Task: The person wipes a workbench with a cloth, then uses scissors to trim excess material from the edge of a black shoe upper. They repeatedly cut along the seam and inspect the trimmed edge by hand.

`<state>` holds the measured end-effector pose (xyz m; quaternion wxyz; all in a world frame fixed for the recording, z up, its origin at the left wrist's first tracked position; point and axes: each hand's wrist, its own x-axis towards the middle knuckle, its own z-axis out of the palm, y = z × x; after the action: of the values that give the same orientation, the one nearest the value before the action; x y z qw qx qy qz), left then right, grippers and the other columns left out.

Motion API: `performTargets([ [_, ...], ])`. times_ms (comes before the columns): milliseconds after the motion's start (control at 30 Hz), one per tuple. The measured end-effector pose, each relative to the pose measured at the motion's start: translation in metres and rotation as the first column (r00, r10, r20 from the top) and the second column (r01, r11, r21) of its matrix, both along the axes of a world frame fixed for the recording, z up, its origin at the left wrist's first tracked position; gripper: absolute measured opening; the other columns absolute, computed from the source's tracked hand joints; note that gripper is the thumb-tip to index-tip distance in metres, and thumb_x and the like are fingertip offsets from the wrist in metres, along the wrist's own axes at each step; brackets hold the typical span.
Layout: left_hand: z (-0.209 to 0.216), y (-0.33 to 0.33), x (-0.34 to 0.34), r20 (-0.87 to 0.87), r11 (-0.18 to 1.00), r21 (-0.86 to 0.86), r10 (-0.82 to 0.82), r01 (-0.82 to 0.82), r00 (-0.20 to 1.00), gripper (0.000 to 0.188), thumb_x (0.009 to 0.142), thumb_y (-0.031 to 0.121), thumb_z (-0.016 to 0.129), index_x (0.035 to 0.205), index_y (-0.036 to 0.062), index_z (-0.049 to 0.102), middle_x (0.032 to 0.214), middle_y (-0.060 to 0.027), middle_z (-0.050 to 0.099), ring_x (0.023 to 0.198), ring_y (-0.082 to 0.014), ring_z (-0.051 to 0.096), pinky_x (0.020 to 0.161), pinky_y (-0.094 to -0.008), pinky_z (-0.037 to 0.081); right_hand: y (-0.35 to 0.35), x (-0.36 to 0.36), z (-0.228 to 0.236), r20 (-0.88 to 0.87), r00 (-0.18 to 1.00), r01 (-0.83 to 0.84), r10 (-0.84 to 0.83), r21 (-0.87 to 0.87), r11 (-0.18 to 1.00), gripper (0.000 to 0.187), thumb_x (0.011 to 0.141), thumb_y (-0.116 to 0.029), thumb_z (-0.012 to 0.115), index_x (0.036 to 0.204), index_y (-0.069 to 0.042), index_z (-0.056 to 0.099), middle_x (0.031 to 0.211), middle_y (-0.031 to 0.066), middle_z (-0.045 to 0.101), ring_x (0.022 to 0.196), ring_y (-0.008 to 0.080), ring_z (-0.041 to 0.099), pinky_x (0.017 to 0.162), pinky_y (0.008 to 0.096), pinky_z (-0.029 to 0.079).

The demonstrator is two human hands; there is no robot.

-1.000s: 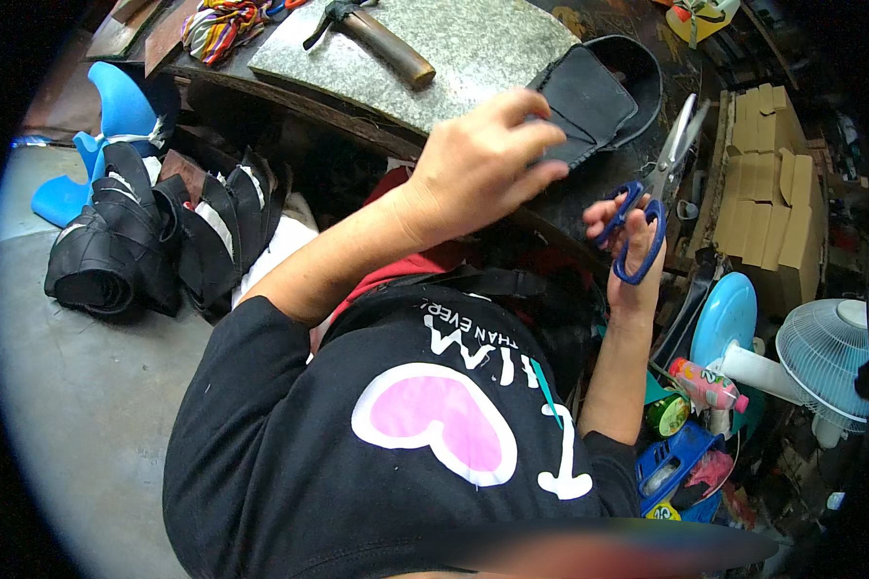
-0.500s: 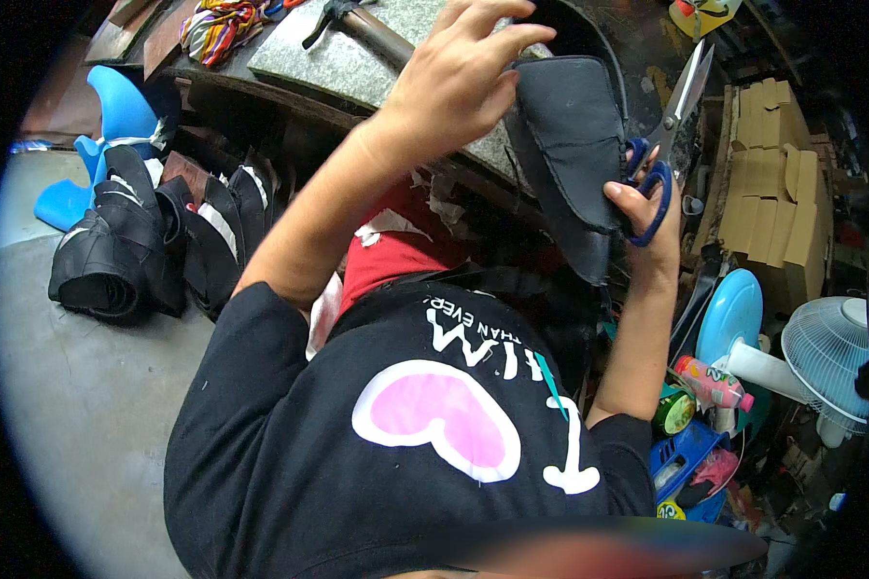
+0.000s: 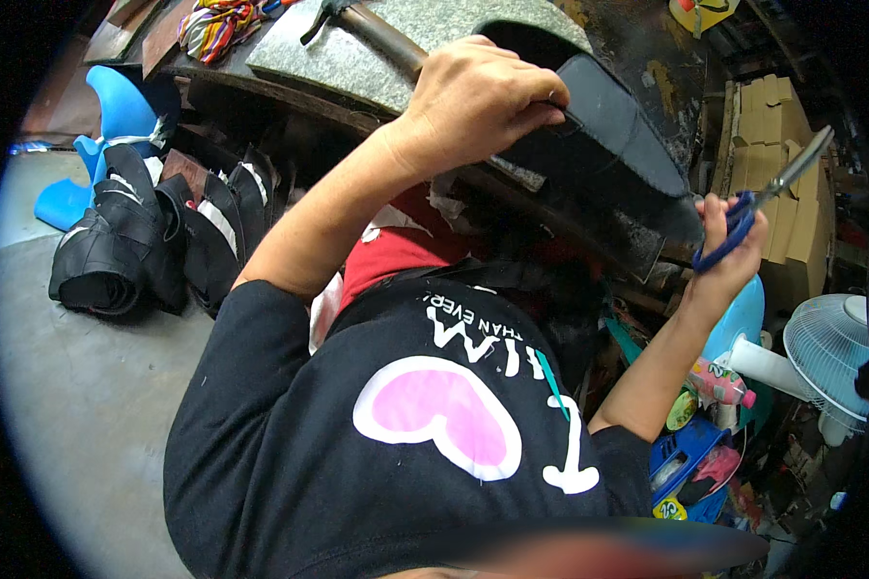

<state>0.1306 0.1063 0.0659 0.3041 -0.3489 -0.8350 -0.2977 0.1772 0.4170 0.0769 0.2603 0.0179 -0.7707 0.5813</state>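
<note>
A black, sewn, leather-like piece (image 3: 613, 125) with a curved seam stretches tilted between my two hands, above the bench edge. My left hand (image 3: 483, 101) is closed, pinching its upper left edge between thumb and fingers. My right hand (image 3: 734, 241) grips blue-handled scissors (image 3: 729, 232), their blades pointing up and right, away from the piece. The fingertips of that same hand touch the piece's lower right end. Just left of my left hand, a wooden-handled hammer (image 3: 381, 37) lies on a grey stone slab (image 3: 309, 72).
Black rolled strips (image 3: 116, 261) lie at the left by a blue plastic object (image 3: 121, 106). Colourful cloth strips (image 3: 217, 29) rest at the far left of the bench. Cardboard boxes (image 3: 768, 174), a fan (image 3: 826, 352) and a blue basket (image 3: 690, 463) stand at the right.
My right hand has moved right with the scissors, whose blades now lean further right. My left hand has come down and closed on the black piece, which is now stretched out sideways.
</note>
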Motion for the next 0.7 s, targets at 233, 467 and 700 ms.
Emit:
performTargets([
  [233, 0.009, 0.006, 0.007, 0.281, 0.99, 0.102, 0.065, -0.097, 0.957, 0.013, 0.084, 0.022, 0.068, 0.09, 0.0105, 0.07, 0.076, -0.0076, 0.068, 0.07, -0.0238, 0.066, 0.067, -0.0327, 0.05, -0.001, 0.048, 0.014, -0.052, 0.997, 0.057, -0.048, 0.19, 0.98, 0.036, 0.083, -0.007, 0.073, 0.11, -0.001, 0.051, 0.103, 0.0156, 0.063, 0.09, 0.0166, 0.061, 0.079, 0.0263, 0.051],
  [467, 0.004, 0.004, -0.006, 0.508, 0.933, 0.206, 0.156, -0.296, 0.847, 0.022, 0.091, 0.027, 0.063, 0.101, 0.0093, 0.072, 0.088, -0.0121, 0.071, 0.082, -0.0193, 0.07, 0.076, -0.0306, 0.052, -0.032, 0.069, 0.012, 0.344, 0.773, -0.505, 0.533, -0.174, 0.845, 0.074, 0.081, -0.07, 0.055, 0.101, 0.001, 0.052, 0.075, 0.0104, 0.063, 0.067, 0.0152, 0.062, 0.062, 0.0237, 0.05],
  [700, 0.005, 0.01, 0.0, 0.503, 0.933, 0.151, 0.211, -0.326, 0.838, 0.024, 0.088, 0.031, 0.065, 0.098, 0.0103, 0.073, 0.085, -0.0121, 0.07, 0.079, -0.0234, 0.07, 0.071, -0.0321, 0.052, -0.067, 0.066, -0.034, 0.313, 0.451, -0.445, 0.836, -0.733, 0.515, 0.069, 0.087, -0.068, 0.046, 0.1, -0.001, 0.052, 0.068, 0.0128, 0.063, 0.057, 0.0182, 0.062, 0.054, 0.0259, 0.051],
])
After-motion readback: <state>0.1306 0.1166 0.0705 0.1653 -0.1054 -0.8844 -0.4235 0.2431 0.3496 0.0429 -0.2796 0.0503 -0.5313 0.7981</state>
